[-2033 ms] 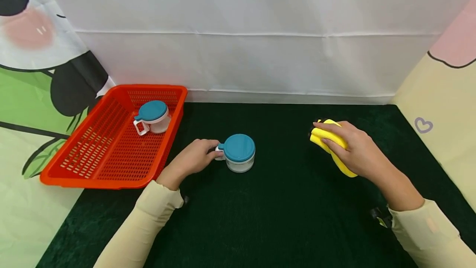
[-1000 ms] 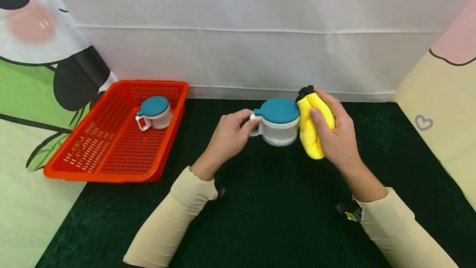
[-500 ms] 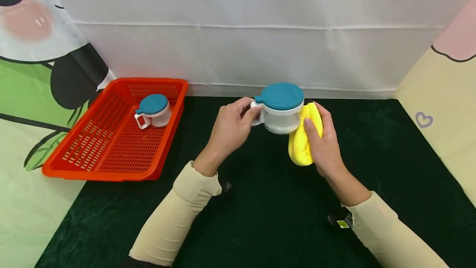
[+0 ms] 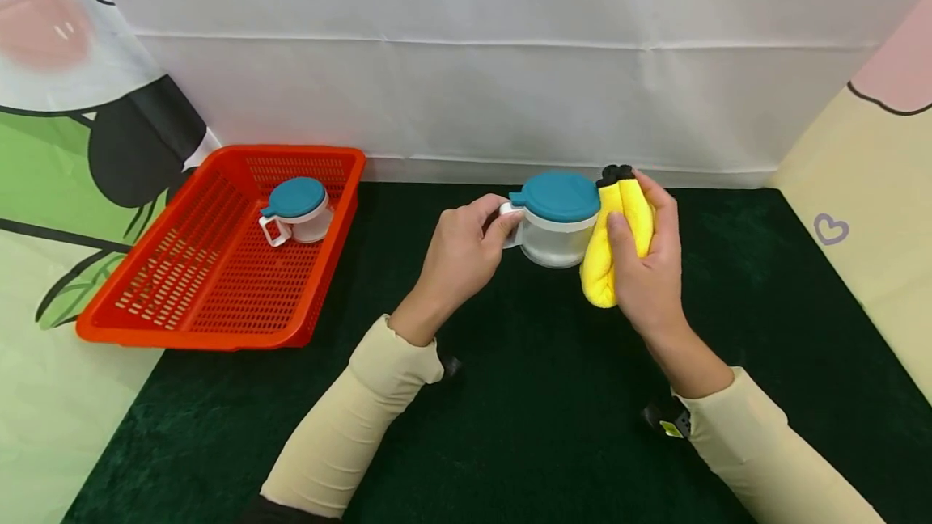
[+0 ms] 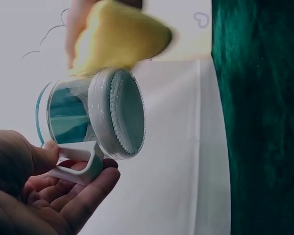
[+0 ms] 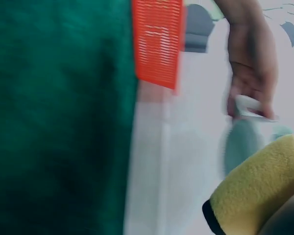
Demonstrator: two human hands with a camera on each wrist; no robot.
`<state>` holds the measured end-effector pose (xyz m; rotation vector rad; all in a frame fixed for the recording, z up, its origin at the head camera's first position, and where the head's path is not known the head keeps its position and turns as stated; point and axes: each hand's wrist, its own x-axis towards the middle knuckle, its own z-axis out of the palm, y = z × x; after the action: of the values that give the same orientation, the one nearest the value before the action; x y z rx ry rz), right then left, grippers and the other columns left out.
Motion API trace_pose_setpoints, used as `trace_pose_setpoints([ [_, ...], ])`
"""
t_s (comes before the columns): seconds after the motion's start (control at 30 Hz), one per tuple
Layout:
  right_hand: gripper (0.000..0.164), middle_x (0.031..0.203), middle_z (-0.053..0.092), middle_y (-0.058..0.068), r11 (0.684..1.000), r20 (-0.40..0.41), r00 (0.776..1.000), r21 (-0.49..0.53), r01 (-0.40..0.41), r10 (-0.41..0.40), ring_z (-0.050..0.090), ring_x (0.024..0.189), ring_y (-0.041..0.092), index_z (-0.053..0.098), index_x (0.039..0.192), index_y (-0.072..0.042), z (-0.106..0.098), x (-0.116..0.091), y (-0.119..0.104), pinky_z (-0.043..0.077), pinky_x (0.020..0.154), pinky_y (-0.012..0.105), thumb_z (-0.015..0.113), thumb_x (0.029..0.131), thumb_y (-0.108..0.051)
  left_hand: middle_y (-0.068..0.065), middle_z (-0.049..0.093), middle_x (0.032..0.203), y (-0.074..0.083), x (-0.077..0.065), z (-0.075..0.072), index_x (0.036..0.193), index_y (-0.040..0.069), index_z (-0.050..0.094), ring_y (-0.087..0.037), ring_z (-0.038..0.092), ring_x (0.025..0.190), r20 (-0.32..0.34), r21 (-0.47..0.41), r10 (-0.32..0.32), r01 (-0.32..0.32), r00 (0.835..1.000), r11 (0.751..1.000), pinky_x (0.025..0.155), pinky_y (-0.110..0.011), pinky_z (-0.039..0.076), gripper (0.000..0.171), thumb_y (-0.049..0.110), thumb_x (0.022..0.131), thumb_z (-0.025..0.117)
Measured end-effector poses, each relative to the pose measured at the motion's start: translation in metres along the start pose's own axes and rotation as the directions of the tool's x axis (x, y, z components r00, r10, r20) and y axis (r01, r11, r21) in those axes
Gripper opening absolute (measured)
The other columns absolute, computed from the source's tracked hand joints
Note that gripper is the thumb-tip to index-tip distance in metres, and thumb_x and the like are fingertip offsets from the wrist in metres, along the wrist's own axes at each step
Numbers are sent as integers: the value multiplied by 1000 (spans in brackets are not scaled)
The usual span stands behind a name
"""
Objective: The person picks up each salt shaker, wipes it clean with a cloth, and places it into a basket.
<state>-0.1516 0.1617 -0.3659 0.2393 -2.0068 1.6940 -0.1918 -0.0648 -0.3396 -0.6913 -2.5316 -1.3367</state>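
My left hand (image 4: 466,253) pinches the white handle of a clear seasoning jar (image 4: 559,221) with a blue lid, held up over the table. In the left wrist view the thumb presses the handle from above, and the jar (image 5: 68,115) lies sideways in the picture with its ribbed base showing. A folded yellow cloth (image 4: 599,269) with black edging is gripped by my right hand (image 4: 648,281), thumb on the near side. The cloth is against the jar's right side; in the right wrist view the cloth (image 6: 259,188) covers part of the blurred jar.
At the left stands a red perforated plastic basket (image 4: 189,338). A second blue-lidded jar (image 4: 309,225) sits in it, handle toward the left. Dark green cloth (image 4: 553,411) covers the table, and a white sheet (image 4: 466,103) hangs behind it.
The jar has been lifted from the table and carried right, away from the basket. My right hand has brought the cloth left to the jar and shifted it down, then up, along its side.
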Motion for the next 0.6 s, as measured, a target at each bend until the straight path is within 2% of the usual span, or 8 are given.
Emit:
trace_pose_setpoints([
  [0.17, 56, 126, 46, 2, 992, 73, 989, -5, -126, 126, 56, 98, 27, 29, 157, -20, 6, -16, 22, 55, 79, 28, 55, 108, -20, -4, 59, 76, 3, 0, -8, 109, 7, 70, -19, 53, 68, -16, -44, -17, 17, 1000, 999, 60, -32, 47, 21, 26, 106, 61],
  [0.3, 56, 127, 45, 4, 987, 103, 982, -3, -160, 159, 56, 99, 27, 28, 158, -19, 5, -13, 25, 55, 79, 27, 54, 108, -18, -4, 60, 78, 3, 0, -10, 111, 7, 69, -18, 54, 70, -11, -41, -17, 16, 1000, 999, 61, -33, 48, 21, 26, 106, 61],
  [0.4, 54, 126, 45, 3, 993, 69, 991, 9, -115, 114, 55, 99, 25, 32, 157, -19, 2, -3, 14, 54, 78, 26, 54, 108, -16, -3, 60, 79, 1, -1, -6, 114, 8, 69, -17, 53, 67, 11, -8, -15, 15, 1000, 1000, 58, -31, 47, 23, 27, 106, 61],
  [0.5, 52, 126, 48, 3, 999, 12, 1000, 31, -24, 23, 53, 100, 25, 38, 154, -19, -3, 9, 0, 53, 78, 26, 56, 106, -13, -2, 60, 79, -2, -2, 1, 115, 7, 69, -16, 52, 65, 26, 11, -17, 17, 1000, 1000, 56, -30, 46, 24, 27, 106, 60],
  [0.6, 51, 127, 49, 3, 998, -26, 998, 30, 55, -55, 52, 102, 25, 41, 152, -18, -5, 14, -8, 52, 79, 27, 58, 104, -11, -2, 59, 77, -4, -2, 6, 114, 7, 69, -16, 52, 64, 13, 12, -17, 17, 1000, 1000, 55, -30, 45, 24, 27, 107, 60],
])
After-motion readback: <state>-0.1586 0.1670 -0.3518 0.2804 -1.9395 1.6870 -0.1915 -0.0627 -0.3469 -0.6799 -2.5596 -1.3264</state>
